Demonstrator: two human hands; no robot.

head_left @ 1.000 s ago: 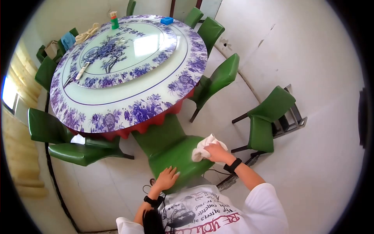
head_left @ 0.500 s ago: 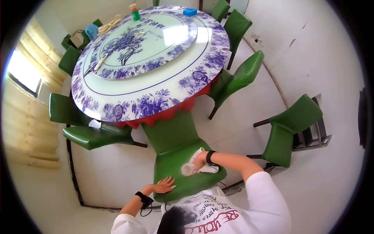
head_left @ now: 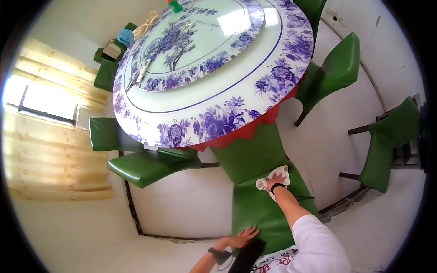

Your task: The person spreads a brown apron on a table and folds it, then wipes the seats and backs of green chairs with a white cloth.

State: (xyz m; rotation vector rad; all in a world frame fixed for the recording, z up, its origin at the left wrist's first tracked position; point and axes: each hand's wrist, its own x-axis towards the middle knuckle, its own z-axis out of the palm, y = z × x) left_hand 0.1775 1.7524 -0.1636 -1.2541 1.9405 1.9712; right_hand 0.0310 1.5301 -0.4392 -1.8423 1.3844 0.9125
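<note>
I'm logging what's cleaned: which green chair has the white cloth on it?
The chair nearest the camera: left hand on its seat, right hand on the cloth.

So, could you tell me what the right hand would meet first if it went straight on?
Probably the upright back of the glossy green padded chair: the right hand, pressing a crumpled white cloth on the seat, points toward it. Depth is unclear in this fisheye view.

The seat of the green chair (head_left: 255, 207) carries 1 white cloth (head_left: 281, 172), bunched at its rear edge
</note>
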